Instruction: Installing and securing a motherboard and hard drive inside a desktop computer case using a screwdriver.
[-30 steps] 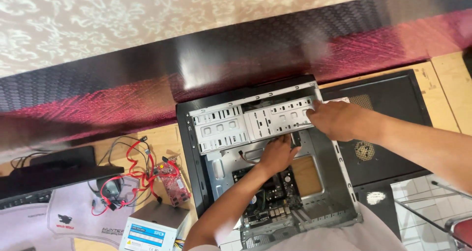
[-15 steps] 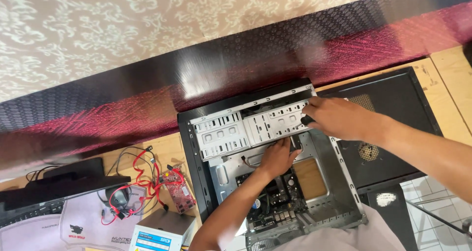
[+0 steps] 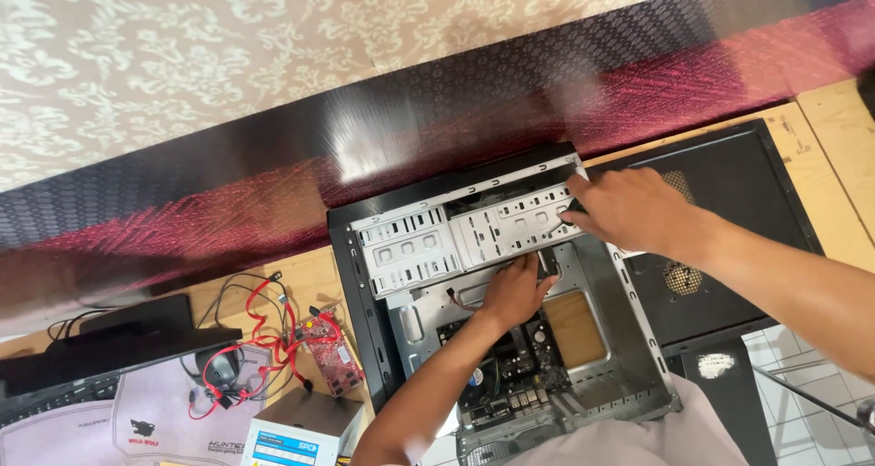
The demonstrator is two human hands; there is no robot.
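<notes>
Pale patterned wall (image 3: 182,56) above; glossy dark, red-tinged panel (image 3: 273,183) below; wooden table (image 3: 834,129); white tiled floor (image 3: 802,411) at right.

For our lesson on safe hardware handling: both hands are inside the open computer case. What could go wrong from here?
1. The left hand reaches under the metal drive cage; its stamped edges might cut fingers.
2. That hand works just above the motherboard; a slip could knock components.
3. Red cables lie tangled beside the case; an elbow could snag them.
</notes>
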